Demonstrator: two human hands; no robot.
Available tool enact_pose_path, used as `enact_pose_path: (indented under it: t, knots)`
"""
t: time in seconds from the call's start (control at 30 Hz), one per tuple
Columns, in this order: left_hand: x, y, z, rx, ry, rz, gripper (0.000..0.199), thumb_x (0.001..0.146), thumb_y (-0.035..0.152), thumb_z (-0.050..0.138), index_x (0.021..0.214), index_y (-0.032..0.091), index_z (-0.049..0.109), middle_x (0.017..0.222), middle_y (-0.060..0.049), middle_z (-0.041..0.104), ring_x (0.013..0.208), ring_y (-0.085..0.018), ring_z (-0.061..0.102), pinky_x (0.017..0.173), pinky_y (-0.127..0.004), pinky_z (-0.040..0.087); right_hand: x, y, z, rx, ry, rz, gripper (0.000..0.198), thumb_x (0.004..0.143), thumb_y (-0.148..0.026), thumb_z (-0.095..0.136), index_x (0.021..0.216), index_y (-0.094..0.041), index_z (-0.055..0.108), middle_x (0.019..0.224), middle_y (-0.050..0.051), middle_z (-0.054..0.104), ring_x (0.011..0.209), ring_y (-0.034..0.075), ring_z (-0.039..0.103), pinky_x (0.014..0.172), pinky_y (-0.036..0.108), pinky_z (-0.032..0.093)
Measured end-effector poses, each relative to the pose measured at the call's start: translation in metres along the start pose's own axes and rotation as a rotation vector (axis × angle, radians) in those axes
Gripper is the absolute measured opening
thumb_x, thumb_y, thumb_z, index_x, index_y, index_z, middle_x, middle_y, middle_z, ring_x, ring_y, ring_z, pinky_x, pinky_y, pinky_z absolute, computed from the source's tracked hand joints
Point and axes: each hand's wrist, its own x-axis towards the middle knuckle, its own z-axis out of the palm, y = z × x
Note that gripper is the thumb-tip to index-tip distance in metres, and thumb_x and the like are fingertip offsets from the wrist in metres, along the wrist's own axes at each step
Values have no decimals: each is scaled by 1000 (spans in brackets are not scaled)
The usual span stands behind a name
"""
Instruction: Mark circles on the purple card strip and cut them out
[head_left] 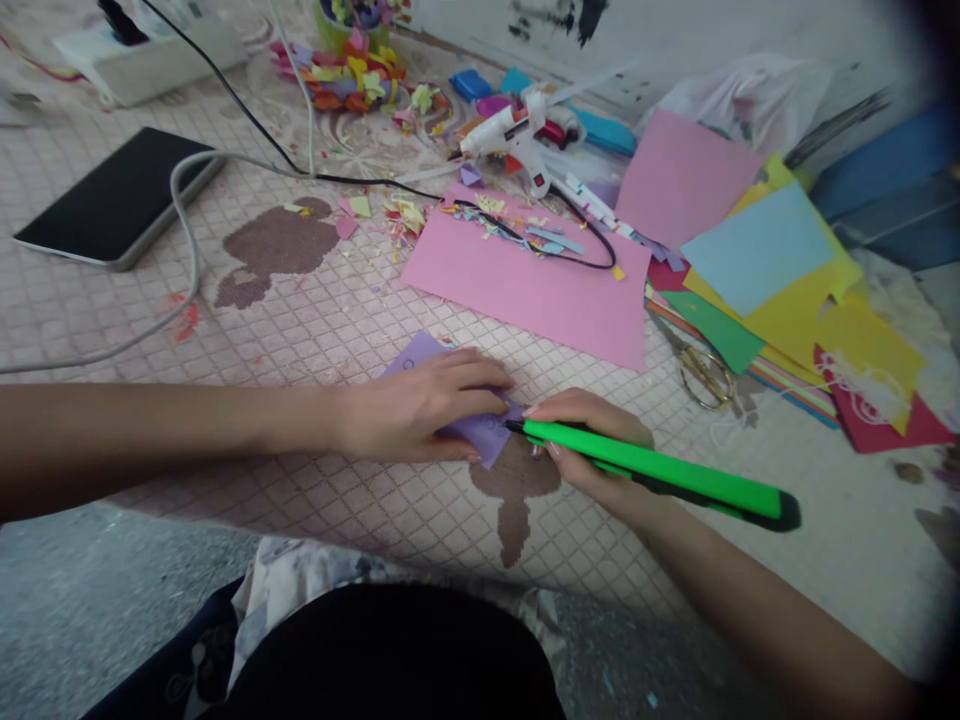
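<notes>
A small purple piece of paper (420,350) lies on the patterned tablecloth, with small dark circles drawn on it. My left hand (435,402) lies flat across the paper, fingers stretched out, hiding its middle. Coming from the right, my right hand (592,440) grips a bright green pen (660,465) with a black tip and dark end. The pen's tip is at the paper's right part, beside a drawn circle; whether it touches the surface I cannot tell.
Behind my hands lies a pink sheet (525,300) with paper scraps and a white glue gun (517,140). Scissors (701,370) and coloured papers (765,250) are to the right. A black-screened tablet (120,195), grey cable (187,230) and power strip (150,60) are left.
</notes>
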Motion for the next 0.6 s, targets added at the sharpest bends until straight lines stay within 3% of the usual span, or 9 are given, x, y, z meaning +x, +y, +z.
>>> enact_pose_path:
  t: [0.6]
  knots:
    - [0,-1,0,-1,-6,14,36,91,27,58,123,11,55,129,-20,56,124,-30,50,108,-52,41,1,0,-1,-49,-7,-22,27,80,-8,61,102,-22,69,93,2,71,82,14,66,72,26,53]
